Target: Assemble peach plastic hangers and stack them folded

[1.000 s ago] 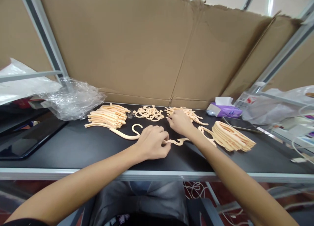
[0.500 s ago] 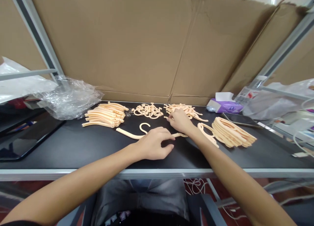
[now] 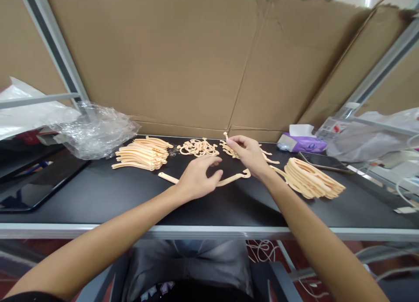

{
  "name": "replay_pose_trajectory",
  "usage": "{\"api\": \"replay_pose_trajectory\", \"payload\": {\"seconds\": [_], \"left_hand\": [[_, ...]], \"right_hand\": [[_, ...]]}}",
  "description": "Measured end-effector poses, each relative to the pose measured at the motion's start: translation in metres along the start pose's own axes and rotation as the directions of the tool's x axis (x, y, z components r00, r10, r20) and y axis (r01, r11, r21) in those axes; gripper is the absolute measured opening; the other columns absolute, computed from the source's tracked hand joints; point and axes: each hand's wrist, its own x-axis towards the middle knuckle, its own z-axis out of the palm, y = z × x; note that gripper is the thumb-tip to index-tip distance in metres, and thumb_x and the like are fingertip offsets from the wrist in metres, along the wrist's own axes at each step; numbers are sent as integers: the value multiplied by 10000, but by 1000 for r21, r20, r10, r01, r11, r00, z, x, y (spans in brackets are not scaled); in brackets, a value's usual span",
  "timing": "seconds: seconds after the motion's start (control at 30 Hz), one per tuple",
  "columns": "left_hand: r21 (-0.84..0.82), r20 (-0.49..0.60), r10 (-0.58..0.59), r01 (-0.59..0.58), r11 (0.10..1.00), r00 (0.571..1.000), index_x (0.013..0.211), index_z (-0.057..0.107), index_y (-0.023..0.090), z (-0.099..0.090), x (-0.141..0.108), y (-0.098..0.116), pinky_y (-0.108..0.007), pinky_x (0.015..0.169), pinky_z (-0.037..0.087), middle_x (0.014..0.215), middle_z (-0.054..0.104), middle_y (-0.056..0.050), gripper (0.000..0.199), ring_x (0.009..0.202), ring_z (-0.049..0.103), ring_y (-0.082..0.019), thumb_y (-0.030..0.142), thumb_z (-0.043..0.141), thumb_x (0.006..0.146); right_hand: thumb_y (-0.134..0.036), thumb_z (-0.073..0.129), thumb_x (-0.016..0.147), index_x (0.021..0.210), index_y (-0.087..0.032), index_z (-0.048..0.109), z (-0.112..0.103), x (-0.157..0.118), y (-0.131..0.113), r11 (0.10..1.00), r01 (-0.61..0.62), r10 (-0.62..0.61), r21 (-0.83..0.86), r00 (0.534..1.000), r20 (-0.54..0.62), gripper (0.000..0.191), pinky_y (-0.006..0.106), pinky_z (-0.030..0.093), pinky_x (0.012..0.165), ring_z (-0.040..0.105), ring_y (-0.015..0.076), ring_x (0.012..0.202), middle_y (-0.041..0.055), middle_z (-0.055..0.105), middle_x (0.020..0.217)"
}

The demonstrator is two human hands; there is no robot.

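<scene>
My right hand point(image 3: 250, 156) pinches a small cream plastic hanger part point(image 3: 225, 136) between thumb and fingertips, raised above a pile of thin cream pieces point(image 3: 231, 150). My left hand point(image 3: 198, 177) is open, thumb and fingers apart, over a curved cream hanger arm point(image 3: 234, 178) lying on the desk. It covers the middle of that arm; whether it touches it I cannot tell. Behind the left hand is a heap of cream hanger hooks point(image 3: 198, 147). Further left lies a stack of curved hanger arms point(image 3: 139, 156). Stacked loop-shaped cream pieces point(image 3: 312, 180) are right of my right forearm.
Crumpled clear plastic point(image 3: 94, 129) and a dark tablet-like device point(image 3: 42, 180) lie at left. At right are a purple tissue pack point(image 3: 304, 140), a phone point(image 3: 324, 161) and white cables. A cardboard wall point(image 3: 183, 66) closes the back; a metal edge point(image 3: 209, 232) runs along the front.
My right hand has lifted off the thin-piece pile, now with a small part in its fingertips. My left hand has shifted slightly left and away from me, covering the hook seen before.
</scene>
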Motion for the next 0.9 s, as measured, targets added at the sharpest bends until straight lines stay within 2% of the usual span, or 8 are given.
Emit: {"api": "replay_pose_trajectory", "payload": {"seconds": [0.1,0.23,0.37,0.47,0.57,0.73,0.8,0.9], "left_hand": [[-35,-58,-40,38,999,998,1161,659,132,-2,2,-4,-354,862,554,1075,727,-101,351,943,682,-208,226,655,823],[-122,-84,-106,96,988,991,1151,652,160,-4,5,-3,-324,823,543,1056,725,-83,320,949,672,-200,272,655,851],[-208,-165,-160,124,970,973,1067,632,160,-7,9,-2,-322,884,528,1036,712,-77,220,948,668,-180,301,617,898],[-133,-247,-102,71,989,964,1096,614,162,-11,11,-3,-350,953,501,1124,677,-99,232,1043,631,-201,311,599,918],[-112,-194,-55,34,993,979,1065,621,164,-13,11,-3,-315,866,523,1008,677,-76,221,944,641,-184,332,509,974],[-283,-45,-193,173,944,980,1108,611,192,-13,8,-4,-202,511,474,827,642,-3,311,563,607,-99,423,426,1012],[-305,-19,-219,203,930,976,1159,621,205,-14,9,-4,-198,484,462,812,660,5,344,525,595,-95,445,428,1007],[-271,-40,-176,159,949,984,1070,698,183,-22,14,-4,-223,596,513,827,716,-19,322,657,651,-132,401,481,975]], "right_hand": [[-549,704,781,830,-175,666,10,-8,-7,978,-37,15,204,994,106,379,255,368,554,436,101,570,-35,547,641],[-553,721,784,815,-181,649,23,-19,-14,933,-76,-20,353,965,262,380,250,425,613,488,101,631,-20,584,716],[-531,709,815,887,-195,666,28,-23,-14,899,-95,-36,427,957,288,346,259,474,686,551,113,706,1,630,833],[-549,682,836,889,-203,665,31,-25,-13,902,-67,-58,426,960,274,350,273,498,699,572,124,714,5,636,846],[-570,685,827,823,-196,656,33,-27,-14,909,-78,-56,409,950,307,376,274,508,680,577,127,685,-4,619,758],[-581,712,795,803,-192,664,35,-30,-17,923,-75,-46,378,953,301,392,272,505,641,581,126,641,1,639,715],[-575,711,794,804,-196,675,35,-30,-17,935,-40,-63,353,960,274,381,271,501,631,587,128,637,6,656,717],[-558,678,820,790,-202,689,35,-32,-17,959,21,-96,283,962,255,358,281,501,645,607,143,662,14,677,723]]}}
